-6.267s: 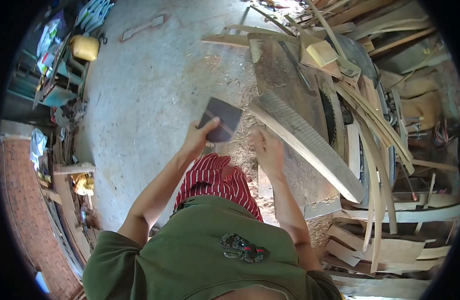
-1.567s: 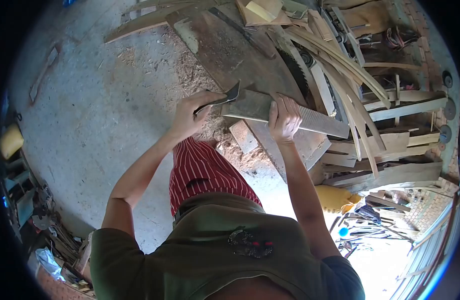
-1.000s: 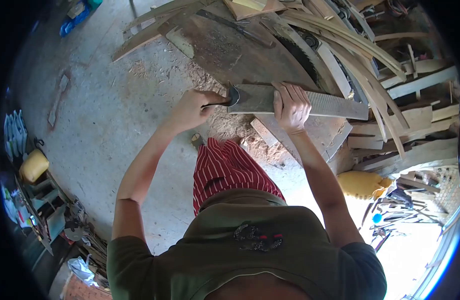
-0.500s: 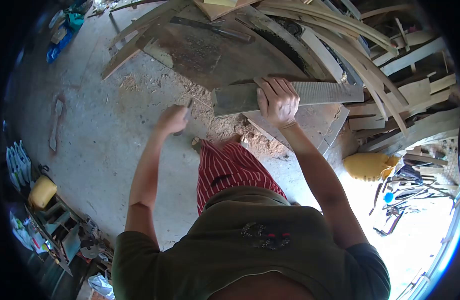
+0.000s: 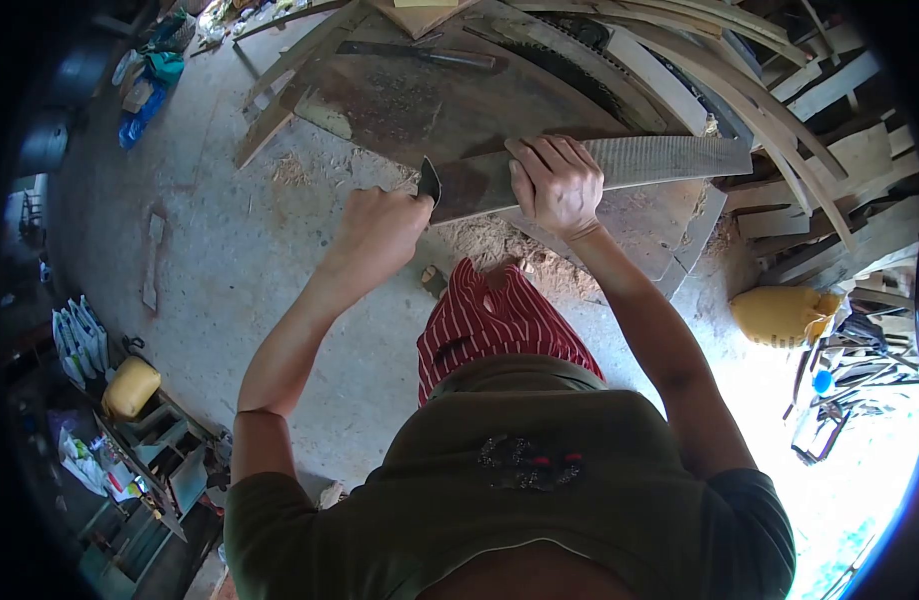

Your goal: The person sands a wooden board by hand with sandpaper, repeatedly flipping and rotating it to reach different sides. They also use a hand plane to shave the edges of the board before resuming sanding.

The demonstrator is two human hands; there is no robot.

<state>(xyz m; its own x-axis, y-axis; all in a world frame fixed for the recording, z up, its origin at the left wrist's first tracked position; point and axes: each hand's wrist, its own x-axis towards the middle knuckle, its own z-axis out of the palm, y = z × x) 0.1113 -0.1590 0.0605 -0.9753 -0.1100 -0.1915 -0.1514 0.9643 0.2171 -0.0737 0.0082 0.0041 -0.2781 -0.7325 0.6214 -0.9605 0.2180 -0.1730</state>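
With the fingers of our right hand (image 5: 555, 190) clamped over the plank (image 5: 650, 160) on the tabletop (image 5: 410, 100) and those of our left hand (image 5: 380, 235) closed on the dark sheet (image 5: 430, 182) at the plank's end, we judge a hard stroke could tip the plank or scrape knuckles.

Your plank (image 5: 645, 160) is grey-brown, ribbed with fine pale saw lines, and your sheet (image 5: 430, 181) is black. You wear an olive-green shirt (image 5: 500, 530) and red-and-white striped cloth (image 5: 490, 325). The jug (image 5: 131, 388) is yellow.
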